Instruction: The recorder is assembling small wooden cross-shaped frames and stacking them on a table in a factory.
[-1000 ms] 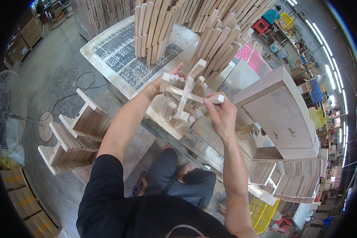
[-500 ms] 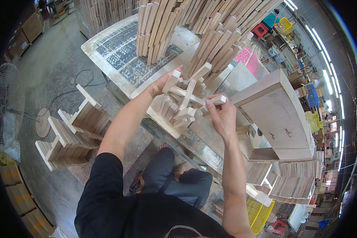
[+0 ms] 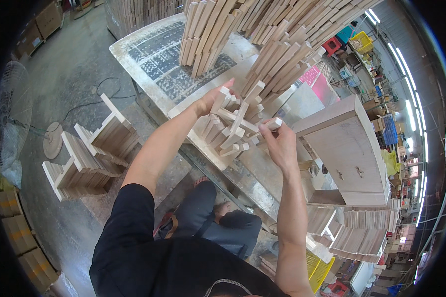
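Since the earlier frame, the bundle of wooden pieces (image 3: 230, 126) has been lowered slightly above the worktop (image 3: 153, 54). It is gripped at its far side by the closed fingers of the left hand (image 3: 209, 101), while one light strip end is pinched in the fingers of the right hand (image 3: 278, 143). Leaning wooden slats (image 3: 208, 29) stand beyond the bundle; a wooden cabinet (image 3: 352, 148) lies right of it

Bright, even light is coming from ceiling tubes (image 3: 410, 111) glaring at far right; fisheye is bending edges, corners black.
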Action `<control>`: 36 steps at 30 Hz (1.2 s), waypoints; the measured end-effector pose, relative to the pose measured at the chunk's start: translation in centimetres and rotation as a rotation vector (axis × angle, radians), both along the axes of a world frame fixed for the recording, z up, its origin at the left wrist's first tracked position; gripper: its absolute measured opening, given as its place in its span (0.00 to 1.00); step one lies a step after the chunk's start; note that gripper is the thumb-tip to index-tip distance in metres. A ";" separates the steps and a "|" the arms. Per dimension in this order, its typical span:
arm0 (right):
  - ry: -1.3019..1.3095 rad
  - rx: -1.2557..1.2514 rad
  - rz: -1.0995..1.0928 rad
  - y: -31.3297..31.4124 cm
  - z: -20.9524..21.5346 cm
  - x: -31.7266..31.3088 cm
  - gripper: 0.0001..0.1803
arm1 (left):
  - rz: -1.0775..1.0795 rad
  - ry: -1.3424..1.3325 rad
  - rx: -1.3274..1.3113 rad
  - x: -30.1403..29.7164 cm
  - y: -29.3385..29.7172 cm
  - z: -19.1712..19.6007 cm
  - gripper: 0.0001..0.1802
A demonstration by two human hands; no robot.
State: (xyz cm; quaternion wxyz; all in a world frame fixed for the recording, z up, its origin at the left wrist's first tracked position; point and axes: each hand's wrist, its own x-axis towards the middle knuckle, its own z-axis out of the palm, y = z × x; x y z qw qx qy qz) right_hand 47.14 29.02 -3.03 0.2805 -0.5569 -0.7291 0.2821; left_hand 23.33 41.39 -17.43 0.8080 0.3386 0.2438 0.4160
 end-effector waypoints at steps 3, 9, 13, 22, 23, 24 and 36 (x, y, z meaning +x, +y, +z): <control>-0.046 -0.044 0.045 0.4 0.2 0.7 0.17 | 0.176 0.090 0.051 -0.6 -2.3 0.2 0.35; 0.064 0.143 -0.036 0.8 -1.5 1.1 0.17 | 0.914 0.393 0.503 -1.7 -13.6 -2.2 0.30; 0.057 0.093 -0.067 1.0 -1.8 1.4 0.16 | 0.741 0.836 0.744 0.3 -18.8 1.1 0.55; 0.108 0.198 -0.060 1.2 -3.4 0.7 0.16 | 0.823 1.159 0.719 1.9 -17.4 1.6 0.60; 0.096 0.216 -0.096 0.8 -3.4 0.2 0.16 | 0.869 1.119 0.753 1.9 -17.3 1.0 0.55; 0.117 0.234 -0.120 0.4 -3.8 0.0 0.16 | 0.861 1.124 0.769 2.0 -17.4 0.3 0.55; 0.293 0.210 0.084 -2.8 -6.7 0.0 0.64 | 0.615 1.340 0.769 0.9 -17.5 2.1 0.55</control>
